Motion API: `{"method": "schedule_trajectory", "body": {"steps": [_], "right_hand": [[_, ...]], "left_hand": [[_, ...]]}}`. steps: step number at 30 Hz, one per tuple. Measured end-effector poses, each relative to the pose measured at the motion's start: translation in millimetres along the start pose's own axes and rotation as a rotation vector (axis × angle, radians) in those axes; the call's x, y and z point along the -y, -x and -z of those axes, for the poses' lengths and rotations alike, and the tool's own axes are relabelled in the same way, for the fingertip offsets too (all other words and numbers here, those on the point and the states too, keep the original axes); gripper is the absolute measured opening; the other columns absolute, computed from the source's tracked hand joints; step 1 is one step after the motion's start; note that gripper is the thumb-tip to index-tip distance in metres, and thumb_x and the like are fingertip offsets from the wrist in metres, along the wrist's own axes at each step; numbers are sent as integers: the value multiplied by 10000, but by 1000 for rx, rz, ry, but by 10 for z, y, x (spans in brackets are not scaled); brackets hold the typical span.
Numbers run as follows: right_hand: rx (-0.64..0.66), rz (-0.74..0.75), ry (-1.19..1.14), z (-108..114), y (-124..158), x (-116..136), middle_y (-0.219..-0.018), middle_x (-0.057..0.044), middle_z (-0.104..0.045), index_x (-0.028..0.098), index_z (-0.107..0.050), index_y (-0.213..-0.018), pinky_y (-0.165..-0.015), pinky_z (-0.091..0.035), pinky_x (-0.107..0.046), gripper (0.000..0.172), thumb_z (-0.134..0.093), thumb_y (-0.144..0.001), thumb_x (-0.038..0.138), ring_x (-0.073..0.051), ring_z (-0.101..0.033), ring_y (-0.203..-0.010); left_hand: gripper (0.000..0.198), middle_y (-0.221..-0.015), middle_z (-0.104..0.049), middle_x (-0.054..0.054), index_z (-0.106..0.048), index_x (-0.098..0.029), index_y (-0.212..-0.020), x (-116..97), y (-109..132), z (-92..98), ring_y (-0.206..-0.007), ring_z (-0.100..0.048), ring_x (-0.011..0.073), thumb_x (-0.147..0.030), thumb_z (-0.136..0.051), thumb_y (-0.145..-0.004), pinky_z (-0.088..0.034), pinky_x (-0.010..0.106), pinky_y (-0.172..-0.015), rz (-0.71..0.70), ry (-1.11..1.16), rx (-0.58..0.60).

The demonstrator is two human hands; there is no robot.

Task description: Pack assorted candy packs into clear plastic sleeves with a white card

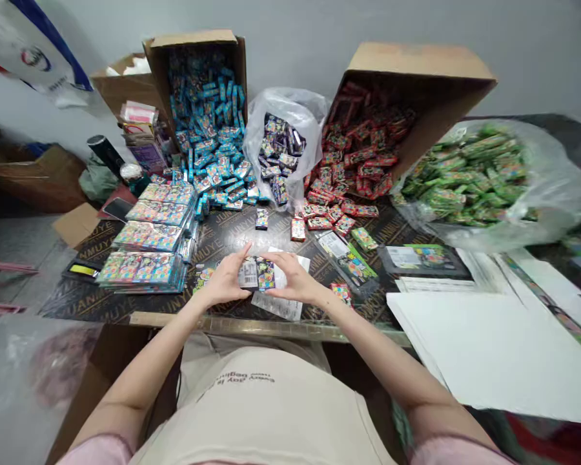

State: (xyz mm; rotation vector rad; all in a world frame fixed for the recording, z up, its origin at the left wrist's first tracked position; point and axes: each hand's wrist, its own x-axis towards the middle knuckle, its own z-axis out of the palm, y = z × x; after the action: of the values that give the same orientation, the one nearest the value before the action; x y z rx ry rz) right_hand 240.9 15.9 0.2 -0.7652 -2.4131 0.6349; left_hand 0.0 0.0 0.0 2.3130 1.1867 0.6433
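My left hand [228,279] curves round the left end of a pair of small dark boxes, thumb at the near side and fingers at the far side. One of them, a small box with a white label [248,274], lies beside a small box with a colourful print [266,273]. At the right end my right hand [293,279] grips the pair in the same way. Under and beside my right hand lies a clear plastic sleeve with white paper [281,306]. A single small purple box [261,219] stands beyond my hands, near a small red box [297,229].
Stacked printed packs [140,271] stand at left. Behind are a carton of blue boxes [193,40], a clear bag of purple boxes [312,139] and a carton of red boxes [426,61]. To the right are a bag of green packets [479,174] and white sheets [489,349].
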Motion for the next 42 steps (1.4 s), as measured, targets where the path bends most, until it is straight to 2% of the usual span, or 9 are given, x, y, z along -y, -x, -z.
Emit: {"method": "schedule_trajectory", "body": {"steps": [6, 10, 15, 19, 25, 29, 32, 36, 42], "right_hand": [[-281, -186, 111, -115, -4, 106, -1288, -143, -597, 213, -345, -1461, -1032, -266, -484, 832, -633, -792, 614, -316, -497, -1218], [-189, -140, 60, -166, -65, 58, -1145, -66, -688, 255, -322, -1469, -1069, -217, -458, 612, -513, -926, 462, -238, -551, -1153], [-485, -664, 313, 119, -266, -698, -1162, -153, -642, 172, -514, -1326, -981, -319, -463, 585, -593, -851, 504, -316, -527, -1143], [-340, -950, 466, 228, -284, -1165, -1179, -206, -608, 151, -471, -1370, -915, -379, -464, 732, -710, -738, 433, -371, -524, -1123], [-319, -699, 40, 89, -242, -778, -906, -81, -684, 134, -656, -1033, -727, -434, -289, 305, -579, -823, 341, -194, -608, -798], [-19, -505, -282, 90, -281, -367, -633, -15, -600, 150, -683, -777, -604, -395, -270, 441, -430, -912, 485, -149, -532, -604], [-159, -465, -306, 76, -238, -181, -928, -81, -673, 149, -650, -1110, -687, -456, -318, 530, -448, -890, 588, -191, -596, -761], [-298, -261, -100, -68, -127, -30, -1442, -155, -428, 216, -355, -1446, -1008, -382, -488, 959, -732, -660, 616, -325, -457, -1262], [-402, -246, -59, -255, -68, 73, -1236, -105, -578, 235, -429, -1350, -1008, -384, -485, 778, -745, -650, 363, -296, -544, -1127]], "left_hand": [[1189, -1356, -513, 129, -26, -232, -1534, 7, -5, -38, -1219, -526, 294, -253, -772, -609, -402, 456, -1048, 81, 72, -99], [1177, -1296, -558, 100, -45, -244, -1536, 15, -43, -31, -1193, -541, 277, -250, -768, -607, -402, 441, -1046, 123, 84, -109], [1131, -1303, -548, 112, -102, -241, -1533, 205, -70, -110, -1151, -541, 287, -220, -753, -609, -424, 439, -1009, 163, -90, -66], [937, -1307, -555, 150, -291, -196, -1481, 445, -30, -251, -1191, -517, 328, -227, -735, -656, -404, 475, -1007, 211, -286, 34], [769, -1443, -438, 192, -500, -169, -1347, 179, -120, -221, -1303, -419, 347, -434, -770, -678, -333, 496, -1072, 216, -177, -200], [351, -953, -698, 87, -717, -163, -951, -133, -277, -210, -946, -602, 256, -407, -720, -699, -445, 386, -895, 289, 195, -195], [287, -598, -621, 11, -683, -150, -649, -207, -295, -281, -614, -552, 154, -430, -666, -714, -443, 284, -671, 513, 694, -216], [316, -590, -639, 8, -686, -143, -633, -204, -227, -365, -577, -553, 120, -451, -752, -617, -431, 243, -641, 681, 1157, -308], [438, -830, -722, 80, -735, -145, -857, -5, -109, -313, -825, -648, 208, -557, -638, -742, -480, 329, -827, 548, 940, -194]]}}
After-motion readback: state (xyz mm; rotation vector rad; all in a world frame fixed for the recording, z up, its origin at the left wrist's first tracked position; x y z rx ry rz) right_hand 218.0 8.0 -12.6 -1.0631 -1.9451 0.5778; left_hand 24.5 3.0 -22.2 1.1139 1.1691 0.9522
